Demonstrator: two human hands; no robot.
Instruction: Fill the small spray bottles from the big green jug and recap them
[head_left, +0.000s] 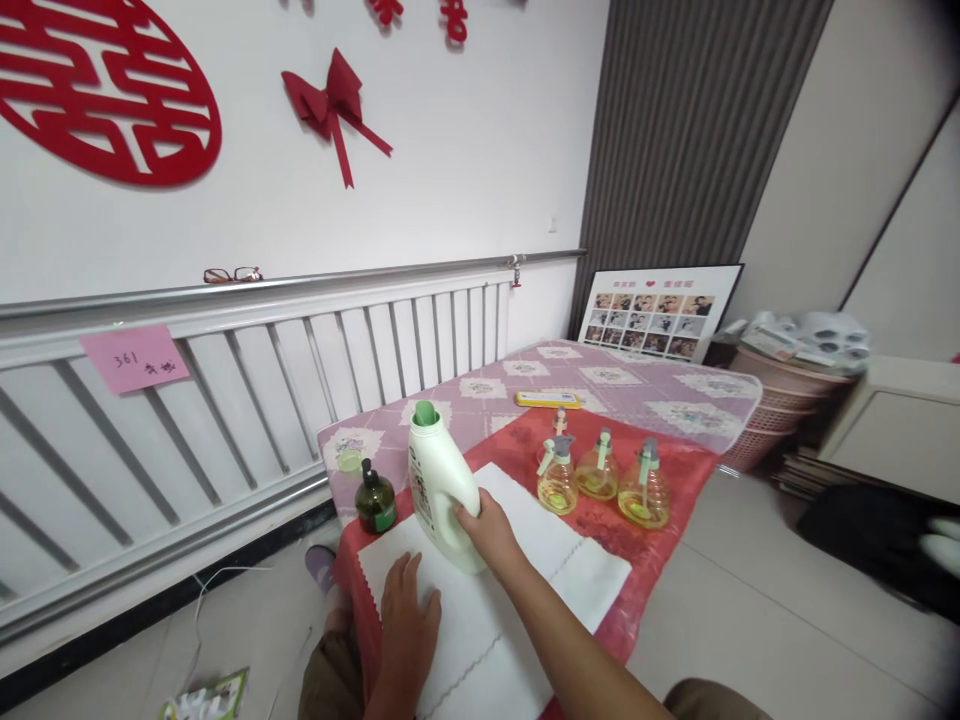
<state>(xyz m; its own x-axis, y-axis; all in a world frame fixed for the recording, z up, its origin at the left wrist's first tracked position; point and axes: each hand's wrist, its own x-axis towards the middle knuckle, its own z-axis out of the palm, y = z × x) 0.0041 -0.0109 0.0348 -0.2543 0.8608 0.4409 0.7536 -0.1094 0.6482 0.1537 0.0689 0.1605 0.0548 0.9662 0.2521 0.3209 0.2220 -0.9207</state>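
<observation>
In the head view, the right hand point(487, 530) had its fingers wrapped round the lower back of a white detergent bottle point(439, 490), thumb on the near side, in a closed grip on the body. The bottle stood nearly upright, leaning slightly toward the fingers, with its base on the far edge of a white cloth point(525, 610). The left hand point(409, 620) lay palm down on the cloth, just short of the bottle's base, its fingers loosely spread and holding nothing.

The step in hand looked like steadying or setting the bottle on the cloth while the flat hand kept the cloth from sliding. Any lift or tilt from here would call for a firm wrap, since the body is wide for the fingers and may be heavy if full.

The bottle was smooth white plastic with a green cap point(426, 413) on top and a printed label down the side facing away from the fingers. The cap looked to be on.

Just beyond the left fingertips stood a small dark green bottle point(375, 497). Beyond the right knuckles, on the red tablecloth point(675, 470), stood three spray bottles point(598, 470) of yellow liquid, apart from the hand.
</observation>
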